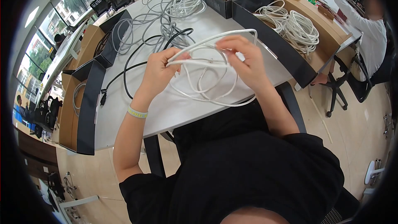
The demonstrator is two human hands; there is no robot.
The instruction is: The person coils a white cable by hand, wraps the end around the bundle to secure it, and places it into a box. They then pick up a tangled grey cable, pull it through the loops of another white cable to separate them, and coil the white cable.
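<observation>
Both my hands hold one white cable (207, 95) above the near edge of a grey table (124, 112). My left hand (159, 72) grips folded strands of it at the left. My right hand (244, 60) pinches the strands at the right, with a loop arching over its fingers. Loose loops of the same cable hang down between the hands and rest on the table. A light green band sits on my left wrist.
A heap of grey and white cables (174, 10) and a black cable (132, 58) lie further back. A cardboard box (323, 33) at right holds coiled white cables (296, 27). More boxes (78, 112) stand at left. Another person (365, 29) sits at far right.
</observation>
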